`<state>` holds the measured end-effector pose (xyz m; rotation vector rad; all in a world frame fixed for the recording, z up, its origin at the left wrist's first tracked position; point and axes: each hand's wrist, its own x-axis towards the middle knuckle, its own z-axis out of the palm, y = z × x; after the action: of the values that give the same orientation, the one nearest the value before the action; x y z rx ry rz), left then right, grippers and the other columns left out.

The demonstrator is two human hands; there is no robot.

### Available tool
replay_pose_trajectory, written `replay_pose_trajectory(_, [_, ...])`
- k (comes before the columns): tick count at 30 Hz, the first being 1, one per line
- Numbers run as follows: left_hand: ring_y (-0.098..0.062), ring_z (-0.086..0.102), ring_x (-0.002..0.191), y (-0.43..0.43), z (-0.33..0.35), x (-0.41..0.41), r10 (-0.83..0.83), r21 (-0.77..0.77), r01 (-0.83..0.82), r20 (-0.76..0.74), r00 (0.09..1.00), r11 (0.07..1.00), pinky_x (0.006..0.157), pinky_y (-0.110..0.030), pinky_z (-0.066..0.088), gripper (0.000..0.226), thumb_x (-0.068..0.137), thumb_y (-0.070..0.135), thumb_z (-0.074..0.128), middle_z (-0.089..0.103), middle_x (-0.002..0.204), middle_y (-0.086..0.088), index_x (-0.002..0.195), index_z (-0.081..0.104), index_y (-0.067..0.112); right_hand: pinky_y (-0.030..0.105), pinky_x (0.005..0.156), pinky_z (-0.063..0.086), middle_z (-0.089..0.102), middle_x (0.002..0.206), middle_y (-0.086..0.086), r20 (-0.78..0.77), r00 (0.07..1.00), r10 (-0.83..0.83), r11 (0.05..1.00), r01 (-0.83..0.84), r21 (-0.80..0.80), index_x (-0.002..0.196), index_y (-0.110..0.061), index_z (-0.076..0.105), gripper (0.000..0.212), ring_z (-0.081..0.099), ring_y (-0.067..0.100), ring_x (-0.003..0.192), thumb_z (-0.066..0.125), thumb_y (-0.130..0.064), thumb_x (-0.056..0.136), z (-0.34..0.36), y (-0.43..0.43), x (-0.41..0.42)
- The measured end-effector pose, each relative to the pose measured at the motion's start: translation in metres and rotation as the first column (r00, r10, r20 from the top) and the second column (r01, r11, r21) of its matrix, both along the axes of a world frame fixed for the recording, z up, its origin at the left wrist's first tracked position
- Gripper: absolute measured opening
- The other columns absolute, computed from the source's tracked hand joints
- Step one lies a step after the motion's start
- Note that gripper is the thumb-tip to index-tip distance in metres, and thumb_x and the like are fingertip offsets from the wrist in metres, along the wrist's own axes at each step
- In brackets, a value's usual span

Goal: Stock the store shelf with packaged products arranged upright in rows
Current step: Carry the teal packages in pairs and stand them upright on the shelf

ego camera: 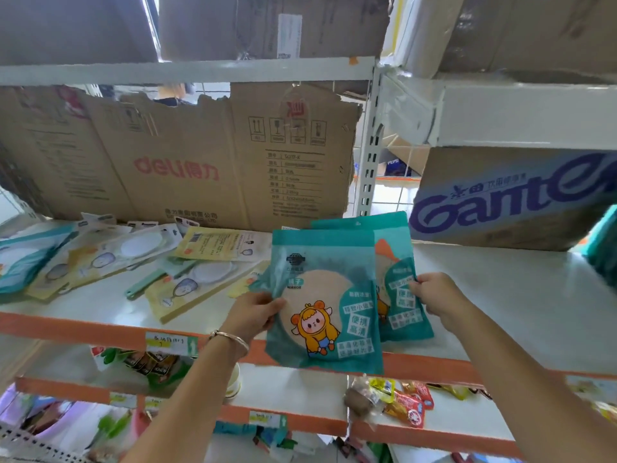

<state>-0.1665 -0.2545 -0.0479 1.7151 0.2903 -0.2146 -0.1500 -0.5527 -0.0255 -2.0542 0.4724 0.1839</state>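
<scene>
We are gripping with our left hand (257, 312) the left edge of the front teal packet (320, 295) | our right hand (437, 294) is pinching the rear teal packet (400, 285) by its right edge | both are standing upright between the hands, above the orange shelf lip (100, 332) | bare shelf (500, 295) is lying open rightward; yellow packets (187, 289) are lying flat leftward before the cardboard box (200, 162).

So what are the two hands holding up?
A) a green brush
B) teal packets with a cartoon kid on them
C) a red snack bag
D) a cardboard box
B: the left hand and the right hand both grip the teal packets, fingers curled round their edges.
</scene>
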Motion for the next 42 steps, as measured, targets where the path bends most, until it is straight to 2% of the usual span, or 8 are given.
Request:
replay_pose_trajectory(4, [-0.022,0.05,0.067,-0.019,0.003,0.002,-0.068,0.014,0.066,0.136,0.988,0.998,0.066,-0.034,0.046,0.016,0.087,0.009,0.06,0.054,0.074,-0.017,0.082,0.063,-0.005,0.034,0.063,0.04,0.065,0.088,0.028,0.18,0.962,-0.205,0.976,0.215,-0.04,0.087,0.009,0.062,0.026,0.059,0.033,0.073,0.048,-0.012,0.095,-0.005,-0.026,-0.029])
replay_pose_trajectory(7, [-0.012,0.041,0.051,-0.044,0.008,0.001,-0.154,0.061,0.144,0.237,0.959,0.988,0.05,-0.018,0.037,0.024,0.089,0.01,0.056,0.045,0.056,-0.002,0.065,0.059,0.008,0.039,0.065,0.046,0.065,0.085,0.023,0.258,0.922,-0.288,0.941,0.323,-0.104,0.087,0.006,0.061,0.026,0.061,0.035,0.076,0.046,-0.014,0.096,-0.001,-0.048,-0.062])
replay_pose_trajectory(13, [-0.013,0.041,0.05,-0.12,0.013,-0.014,-0.289,0.049,0.289,0.333,0.898,0.956,0.052,-0.023,0.036,0.025,0.09,0.011,0.056,0.045,0.054,-0.001,0.065,0.056,0.008,0.038,0.063,0.049,0.058,0.08,0.021,0.354,0.781,-0.515,0.826,0.562,-0.039,0.09,0.002,0.056,0.023,0.055,0.033,0.067,0.042,-0.015,0.098,0.008,-0.113,-0.133])
replay_pose_trajectory(18, [-0.004,0.043,0.042,-0.204,0.022,-0.041,-0.318,0.012,0.339,0.374,0.871,0.941,0.047,-0.018,0.038,0.02,0.088,0.01,0.059,0.048,0.051,0.001,0.068,0.06,0.011,0.03,0.056,0.03,0.057,0.086,0.02,0.393,0.673,-0.626,0.742,0.669,0.037,0.095,0.004,0.057,0.023,0.047,0.024,0.071,0.039,-0.008,0.098,0.02,-0.173,-0.197])
replay_pose_trajectory(23, [-0.017,0.039,0.051,-0.292,0.027,-0.084,-0.359,-0.017,0.397,0.388,0.849,0.918,0.055,-0.029,0.034,0.022,0.089,0.009,0.057,0.045,0.052,-0.003,0.067,0.059,0.008,0.044,0.073,0.053,0.065,0.097,0.013,0.367,0.605,-0.707,0.689,0.706,0.165,0.106,-0.007,0.06,0.024,0.063,0.033,0.085,0.038,-0.009,0.098,0.024,-0.245,-0.259])
replay_pose_trajectory(30, [-0.019,0.039,0.052,-0.406,0.019,-0.136,-0.39,-0.068,0.431,0.317,0.865,0.9,0.056,-0.03,0.032,0.023,0.089,0.012,0.057,0.047,0.048,0.004,0.066,0.059,0.013,0.032,0.056,0.051,0.064,0.082,0.002,0.372,0.554,-0.745,0.656,0.712,0.251,0.099,-0.015,0.06,0.021,0.062,0.024,0.07,0.039,-0.012,0.098,0.027,-0.35,-0.332])
replay_pose_trajectory(37, [-0.017,0.04,0.055,-0.487,0.019,-0.154,-0.376,-0.055,0.417,0.338,0.863,0.907,0.056,-0.028,0.036,0.02,0.09,0.006,0.054,0.044,0.059,-0.006,0.071,0.057,0.011,0.046,0.073,0.054,0.065,0.087,0.005,0.383,0.551,-0.741,0.66,0.7,0.271,0.081,-0.024,0.059,0.03,0.064,0.028,0.08,0.038,-0.012,0.098,0.021,-0.425,-0.345])
replay_pose_trajectory(42, [-0.017,0.037,0.053,-0.533,0.011,-0.125,-0.368,0.026,0.387,0.372,0.852,0.922,0.053,-0.03,0.031,0.024,0.089,0.005,0.055,0.041,0.054,-0.007,0.066,0.054,0.009,0.035,0.059,0.053,0.065,0.086,0.005,0.358,0.558,-0.749,0.661,0.674,0.331,0.098,-0.014,0.058,0.02,0.064,0.023,0.072,0.038,-0.013,0.1,0.008,-0.475,-0.318])
